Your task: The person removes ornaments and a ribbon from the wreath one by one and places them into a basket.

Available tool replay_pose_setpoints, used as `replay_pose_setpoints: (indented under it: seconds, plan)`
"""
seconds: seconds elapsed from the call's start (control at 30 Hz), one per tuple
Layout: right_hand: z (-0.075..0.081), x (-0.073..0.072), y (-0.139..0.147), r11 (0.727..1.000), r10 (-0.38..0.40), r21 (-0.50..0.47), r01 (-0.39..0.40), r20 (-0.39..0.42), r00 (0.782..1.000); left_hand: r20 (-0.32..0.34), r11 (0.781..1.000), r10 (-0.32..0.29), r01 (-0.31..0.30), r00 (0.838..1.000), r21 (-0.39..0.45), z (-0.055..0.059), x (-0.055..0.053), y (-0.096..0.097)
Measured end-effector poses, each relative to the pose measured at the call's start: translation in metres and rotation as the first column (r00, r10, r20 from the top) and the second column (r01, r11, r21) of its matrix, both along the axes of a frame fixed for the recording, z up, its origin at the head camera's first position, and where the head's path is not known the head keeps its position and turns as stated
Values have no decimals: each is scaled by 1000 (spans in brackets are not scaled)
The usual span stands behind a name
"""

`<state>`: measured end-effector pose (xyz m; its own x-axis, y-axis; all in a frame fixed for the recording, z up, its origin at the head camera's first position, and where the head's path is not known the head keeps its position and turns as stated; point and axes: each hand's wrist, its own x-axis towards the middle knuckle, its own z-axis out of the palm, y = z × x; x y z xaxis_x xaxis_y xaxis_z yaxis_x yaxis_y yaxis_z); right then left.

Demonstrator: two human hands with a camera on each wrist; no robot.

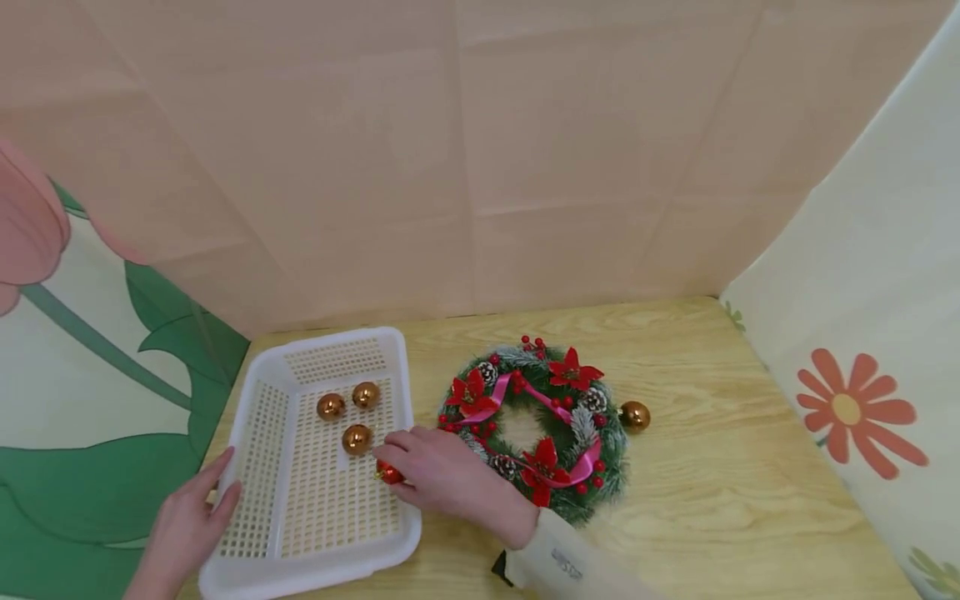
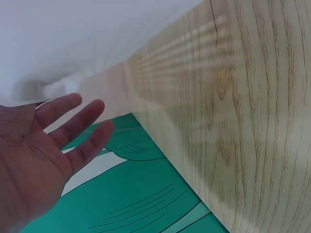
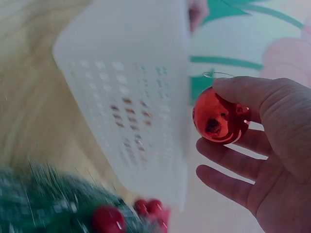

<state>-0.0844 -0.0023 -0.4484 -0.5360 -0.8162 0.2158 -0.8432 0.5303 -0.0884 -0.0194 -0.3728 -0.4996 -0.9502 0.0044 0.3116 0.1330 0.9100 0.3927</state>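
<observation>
My right hand [image 1: 442,471] holds a shiny red Christmas ball [image 3: 221,116] with a thin wire loop between thumb and fingers. In the head view the hand reaches over the right rim of a white plastic basket [image 1: 408,492]. Inside the basket lie three copper-coloured balls, a left one [image 1: 331,407], a back one [image 1: 365,395] and a front one [image 1: 357,439]. My left hand [image 1: 180,529] is at the basket's left rim, its thumb on the near side. In the left wrist view its fingers [image 2: 82,141] are spread and loosely extended under the rim.
A green wreath [image 1: 618,467] with red flowers, berries, pinecones and pink ribbon lies right of the basket. Another copper ball [image 1: 635,416] touches its right side. The wood-grain table [image 1: 720,467] meets a beige backdrop behind and printed cloths at both sides.
</observation>
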Motion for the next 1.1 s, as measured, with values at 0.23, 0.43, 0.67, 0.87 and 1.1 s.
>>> replay_pose_setpoints:
  seconds: [0.23, 0.43, 0.67, 0.87, 1.1]
  plan:
    - [-11, -5, -26, 998, 1, 63, 5, -90, 996, -8, 1000, 1, -1, 1000, 5, 1, 0, -1]
    - [-21, -7, -45, 988, 23, 155, -10, -80, 997, 0, 1000, 5, -5, 1000, 15, 1, 0, -1]
    - [-28, 2, -58, 975, 27, 221, -27, 7, 1000, 27, 1000, 11, -12, 1000, 24, 0, -2, 0]
    - [-37, 11, -63, 968, 24, 250, -26, 15, 1000, 20, 999, 13, -14, 1000, 38, 0, -1, 2]
    - [-44, 18, -70, 949, -43, 313, 36, 17, 999, 39, 999, 18, -19, 999, 34, -1, 0, 2]
